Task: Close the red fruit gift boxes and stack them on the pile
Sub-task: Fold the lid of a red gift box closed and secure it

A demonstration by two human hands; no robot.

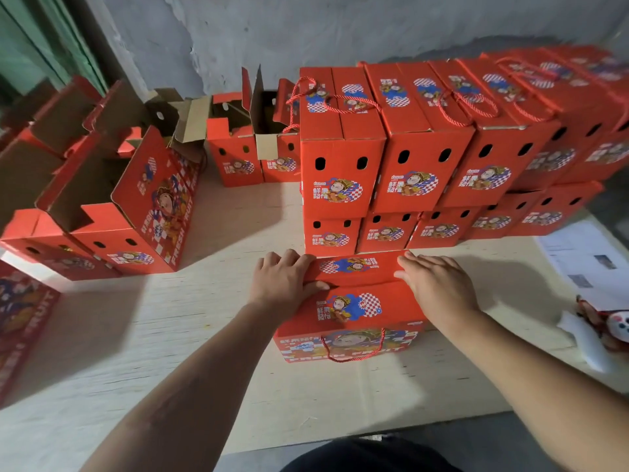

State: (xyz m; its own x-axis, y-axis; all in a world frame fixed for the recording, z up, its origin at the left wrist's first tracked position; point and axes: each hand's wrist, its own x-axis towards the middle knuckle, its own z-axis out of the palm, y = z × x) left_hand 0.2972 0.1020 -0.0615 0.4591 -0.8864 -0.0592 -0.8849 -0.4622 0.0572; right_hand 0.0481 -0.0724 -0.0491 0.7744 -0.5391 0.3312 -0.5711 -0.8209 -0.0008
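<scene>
In the head view, a red gift box (350, 311) is seen on a pale wooden table (177, 321), just in front of the near right part of the pile. Its two top flaps are down, meeting along a seam across the lid, and a red cord handle (354, 349) hangs down its near face. The left hand (282, 281) is laid over the left end of the lid, fingers spread nearly straight on the far flap and the thumb pressed along the seam; nothing is gripped. The right hand (437, 284) is laid flat on the right end of the lid, fingers straight and together, pointing left, pressing the flaps down.

Directly beyond the box, the pile of closed boxes (408, 158) is stacked two layers high and stretches away to the far right, with cord handles lying on the tops. At the left, open boxes (112, 206) are set with flaps upright, and more open ones (238, 144) are placed at the far middle against a grey wall (306, 28). Printed sheets of paper (585, 260) are laid at the right edge of the table, with a small red and white object (609, 328) near them, too blurred to be identified.
</scene>
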